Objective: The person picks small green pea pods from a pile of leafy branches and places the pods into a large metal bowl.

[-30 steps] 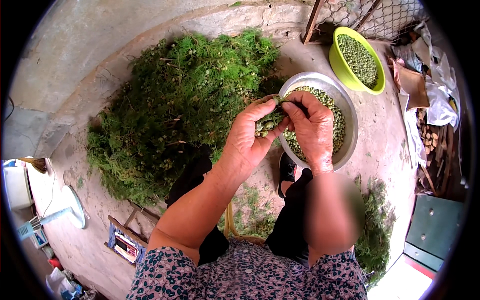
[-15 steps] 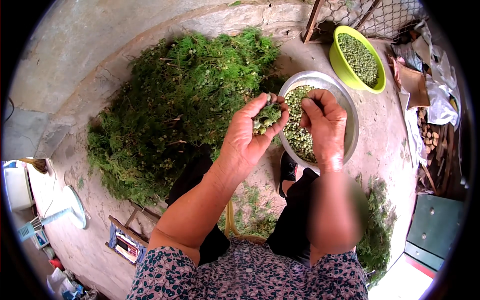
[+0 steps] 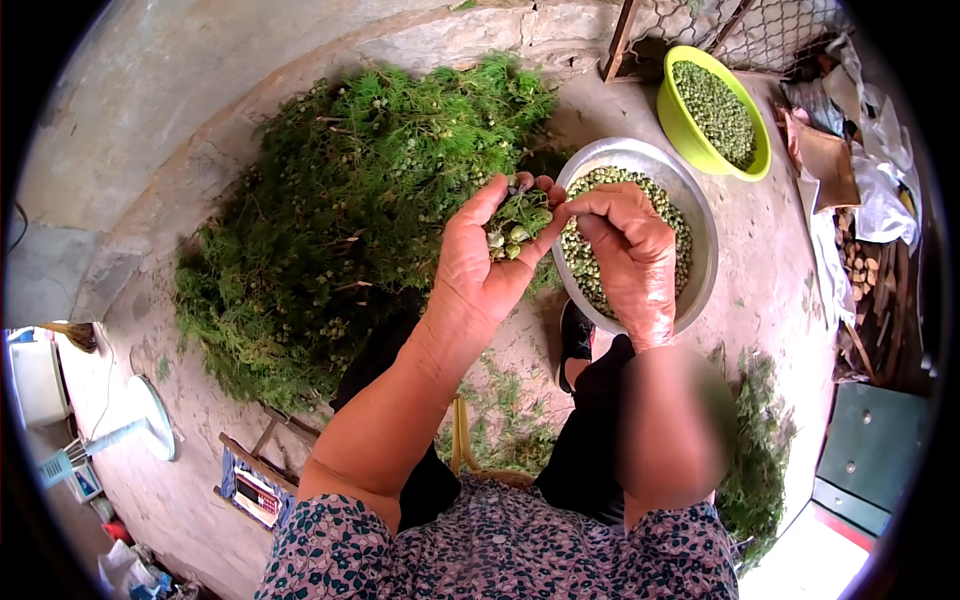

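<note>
My left hand [image 3: 472, 262] is curled, palm up, around a cypress sprig [image 3: 520, 215] with several round green cones on it. Against the fingertips of that hand, my right hand [image 3: 638, 262] reaches in with thumb and forefinger pinched together; whatever lies between them is too small to make out. Below the right hand stands a metal basin [image 3: 704, 262], partly filled with loose green cones [image 3: 612, 180]. To the left of my hands, a big heap of cut cypress branches [image 3: 370, 190] lies on the floor, cones still among its needles.
Beyond the metal basin is a lime-green tub [image 3: 683, 125] heaped with green cones. More greenery [image 3: 752, 460] lies at my right. A small folding stool [image 3: 255, 480] and a round white fan base [image 3: 150, 418] are at left, stacked firewood [image 3: 872, 290] at right.
My right hand has moved left from over the metal basin to the fingertips of my left hand. The left hand, still around the sprig, has shifted slightly left and up.
</note>
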Demonstrator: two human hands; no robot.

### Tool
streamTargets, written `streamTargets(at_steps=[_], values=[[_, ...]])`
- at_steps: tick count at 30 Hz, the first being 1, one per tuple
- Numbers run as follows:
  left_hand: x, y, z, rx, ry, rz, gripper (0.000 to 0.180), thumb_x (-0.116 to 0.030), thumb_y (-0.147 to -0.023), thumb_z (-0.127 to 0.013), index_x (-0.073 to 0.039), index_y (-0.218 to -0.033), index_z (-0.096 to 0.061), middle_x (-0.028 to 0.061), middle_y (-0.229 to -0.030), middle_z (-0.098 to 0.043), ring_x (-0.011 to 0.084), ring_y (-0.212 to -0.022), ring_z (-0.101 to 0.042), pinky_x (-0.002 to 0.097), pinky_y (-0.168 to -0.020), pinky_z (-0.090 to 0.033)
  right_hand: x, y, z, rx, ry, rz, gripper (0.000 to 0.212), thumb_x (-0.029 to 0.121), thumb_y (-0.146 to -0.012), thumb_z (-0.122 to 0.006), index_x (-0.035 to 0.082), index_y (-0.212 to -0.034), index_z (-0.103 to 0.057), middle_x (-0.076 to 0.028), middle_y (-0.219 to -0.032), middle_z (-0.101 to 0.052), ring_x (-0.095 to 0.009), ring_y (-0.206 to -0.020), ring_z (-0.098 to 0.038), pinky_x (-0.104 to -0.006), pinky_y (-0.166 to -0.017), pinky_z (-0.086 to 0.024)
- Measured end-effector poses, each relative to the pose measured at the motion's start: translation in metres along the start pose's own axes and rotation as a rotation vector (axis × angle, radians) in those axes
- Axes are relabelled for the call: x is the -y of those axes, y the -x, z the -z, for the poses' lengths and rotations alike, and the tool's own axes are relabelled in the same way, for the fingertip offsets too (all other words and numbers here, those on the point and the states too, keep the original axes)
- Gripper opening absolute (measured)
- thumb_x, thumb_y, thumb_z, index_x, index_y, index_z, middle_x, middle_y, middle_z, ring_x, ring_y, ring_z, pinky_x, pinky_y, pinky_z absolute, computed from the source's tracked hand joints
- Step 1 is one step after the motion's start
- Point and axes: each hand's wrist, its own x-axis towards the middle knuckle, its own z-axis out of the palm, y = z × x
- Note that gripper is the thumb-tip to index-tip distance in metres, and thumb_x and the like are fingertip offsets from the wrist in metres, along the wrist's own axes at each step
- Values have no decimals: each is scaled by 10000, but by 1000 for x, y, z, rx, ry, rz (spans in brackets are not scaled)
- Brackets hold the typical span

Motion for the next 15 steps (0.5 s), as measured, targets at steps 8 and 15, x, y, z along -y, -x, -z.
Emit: streamTargets(at_steps=[8, 15], values=[[10, 8, -6, -90, -184, 53, 178, -186, -857, -563, -17, -909, -548, 108, -868, -586, 236, -811, -583, 391, -787, -511, -7, -1, -2, -47, -127, -168, 133, 30, -818, -588, -7, -942, -621, -95, -981, -546, -143, -781, -551, -256, -667, -464], [18, 13, -5, -126, -274, 135, 165, -206, -853, -578, -88, -969, -567, 65, -981, -548, 202, -912, -522, 385, -764, -502, -10, -1, -2, 58, -335, -439, 141, 100, -832, -600, -17, -907, -630, -44, -798, -594, -96, -662, -530, -207, -577, -441]])
